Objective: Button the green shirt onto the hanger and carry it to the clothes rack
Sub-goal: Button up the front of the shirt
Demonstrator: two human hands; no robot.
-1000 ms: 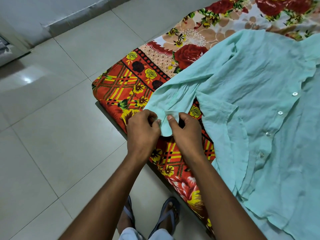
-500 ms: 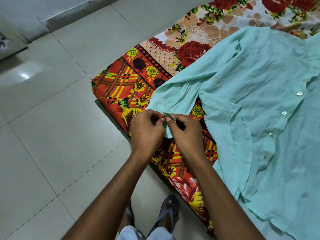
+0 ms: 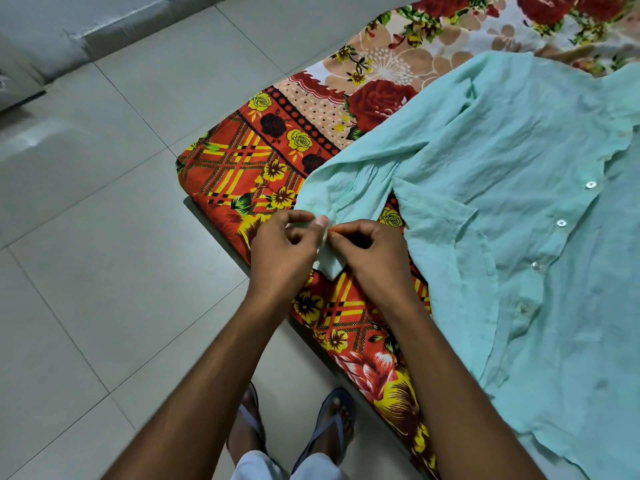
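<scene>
Mint-green cotton, thin and creased, lies spread over the bed: the green shirt (image 3: 502, 209) sits face up with its front placket running down the right side, white buttons (image 3: 561, 223) showing along it. One sleeve reaches toward the bed's near-left corner, and its cuff (image 3: 330, 265) is where the work is. The left hand (image 3: 284, 251) pinches one edge of the cuff between thumb and curled fingers; the right hand (image 3: 372, 254) pinches the facing edge, so both hands are clamped on the fabric and nearly touching each other. Whether a cuff button sits between the fingertips cannot be told, as the hands hide it

No hanger appears in view, so most of the task seems to lie ahead. The likely trouble is small: the cloth is limp and slippery, so a button could slide back out of its hole if the pinch loosens, or the cuff edges could be joined crooked. The sleeve end also hangs at the mattress edge and a tug could drag it down toward the floor

A bedsheet (image 3: 270, 157) in red, yellow and floral print covers the bed. Pale grey floor tiles (image 3: 104, 237) stretch to the left up to a wall base, and the person's sandalled feet (image 3: 329, 427) stand just beside the bed
</scene>
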